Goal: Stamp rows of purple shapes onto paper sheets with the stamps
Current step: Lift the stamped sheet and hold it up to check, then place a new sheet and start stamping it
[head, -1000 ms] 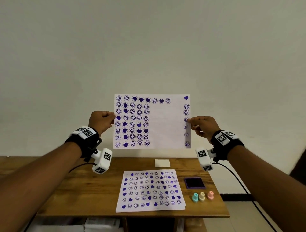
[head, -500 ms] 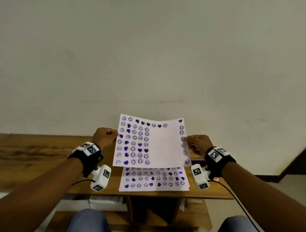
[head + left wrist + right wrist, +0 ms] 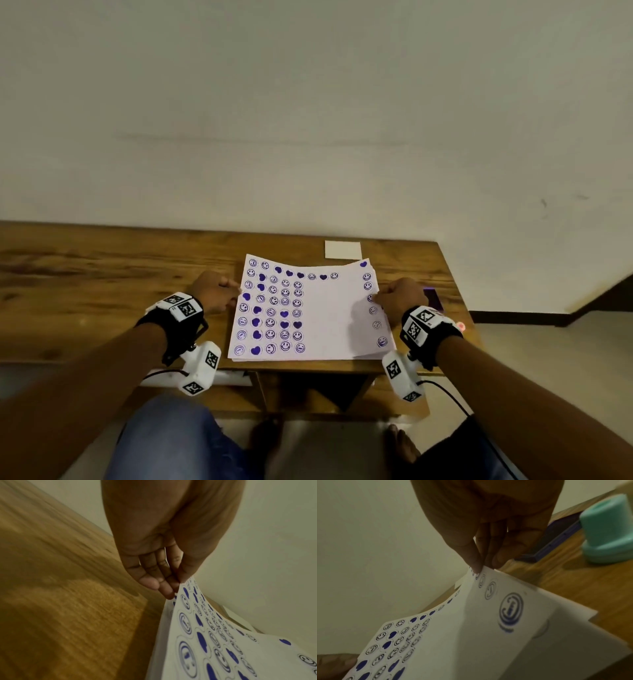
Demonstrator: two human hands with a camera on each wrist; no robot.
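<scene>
Presently, findings as follows.

Sheet: the half-stamped sheet (image 3: 329,315) is held low over the counter (image 3: 102,274), sagging in the middle, its near edge on or just above the stack (image 3: 363,358) beneath; contact cannot be confirmed.

Left hand: the left hand (image 3: 214,291) pinches the sheet's left edge, thumb on top and fingers (image 3: 154,582) beneath, per the left wrist view.

Right hand: the right hand (image 3: 399,296) pinches the right edge the same way, thumb over a stamped face, fingertips (image 3: 498,559) under the paper.

Sheet axis: long axis runs left to right, spanning from one grip to the other; both hands sit about mid-height on its short edges.

Blank zone: unstamped area lies right of centre, between the filled left columns and the single right-hand column, so nearer the right hand.

Ink pad: the pad (image 3: 556,536) lies on the counter just beyond the right hand, partly hidden by it in the head view.

Stamp: a teal stamp (image 3: 607,531) stands upright beside the pad, to the right of the sheet. A pink one (image 3: 461,326) shows behind the right wrist.

Card: a small white card (image 3: 342,249) lies behind the sheet, apart from it.

Judgement: sheet is being laid down; once released, the right hand is much the nearer to stamps, pad and blank zone alike.

Risk: an uneven release could leave the sheet skewed on the stack.
</scene>
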